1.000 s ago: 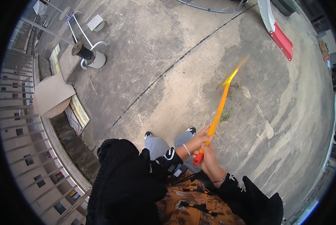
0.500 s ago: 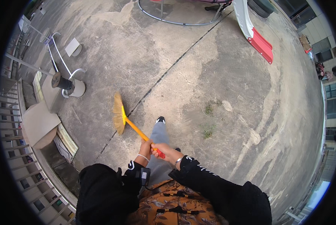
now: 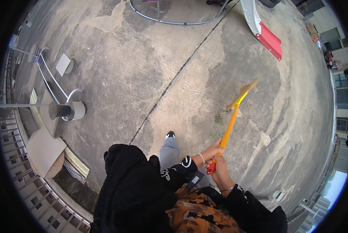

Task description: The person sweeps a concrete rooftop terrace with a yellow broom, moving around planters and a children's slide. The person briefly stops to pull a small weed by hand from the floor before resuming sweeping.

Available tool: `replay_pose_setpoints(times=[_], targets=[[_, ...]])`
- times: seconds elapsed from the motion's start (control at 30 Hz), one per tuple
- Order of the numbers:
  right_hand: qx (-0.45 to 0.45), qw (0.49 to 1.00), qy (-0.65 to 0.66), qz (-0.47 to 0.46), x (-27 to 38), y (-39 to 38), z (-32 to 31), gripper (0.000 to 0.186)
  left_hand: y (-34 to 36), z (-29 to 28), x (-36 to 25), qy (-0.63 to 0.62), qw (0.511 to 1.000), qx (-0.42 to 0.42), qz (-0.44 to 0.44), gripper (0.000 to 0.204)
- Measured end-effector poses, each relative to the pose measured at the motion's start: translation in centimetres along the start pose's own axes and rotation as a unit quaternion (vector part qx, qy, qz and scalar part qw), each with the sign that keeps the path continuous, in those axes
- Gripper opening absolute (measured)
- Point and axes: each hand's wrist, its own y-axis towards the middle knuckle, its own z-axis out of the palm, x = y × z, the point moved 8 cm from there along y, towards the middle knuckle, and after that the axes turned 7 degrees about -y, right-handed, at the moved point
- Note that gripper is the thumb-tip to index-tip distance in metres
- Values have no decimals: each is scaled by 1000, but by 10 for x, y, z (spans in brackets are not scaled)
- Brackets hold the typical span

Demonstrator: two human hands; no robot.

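Note:
A broom with an orange handle point(image 3: 229, 126), a red grip end and a yellow collar reaches out ahead of me to the right. Its straw-coloured bristles point(image 3: 248, 90) hover over or touch the concrete; I cannot tell which. My left hand point(image 3: 212, 151), a beaded bracelet at its wrist, is closed round the lower handle. Just behind it, my right hand point(image 3: 222, 171) wraps the handle close to the red end point(image 3: 211, 167). The two hands are touching. Small green weeds point(image 3: 217, 118) grow from the concrete left of the handle.
A red and grey slide point(image 3: 269, 40) and a round metal frame point(image 3: 185, 23) stand ahead. To the left are a white bucket point(image 3: 79, 111) with a pole, a cardboard sheet point(image 3: 45, 149) and a railing point(image 3: 16, 155). My shoe point(image 3: 170, 134) is on the stained concrete.
Both hands have swung the broom from my left across to my right, and its head now points forward right. The bristles have left the spot beside the dark floor seam.

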Motion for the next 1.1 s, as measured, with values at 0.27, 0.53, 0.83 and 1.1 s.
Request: replay_pose_setpoints(times=[0.27,0.53,0.83,1.1], targets=[[208,970,-115,43,5,2,135,15,-108,-66,-111,-81,975,-139,155,68],[338,894,-158,248,-28,105,235,18,-129,-219,-162,-125,883,-383,238,35],[219,930,124,267,108,235,101,12,127,-160,-182,-21,949,-309,61,24],[9,977,211,21,317,256,-13,9,324,53,-259,108,993,-28,-44,60]])
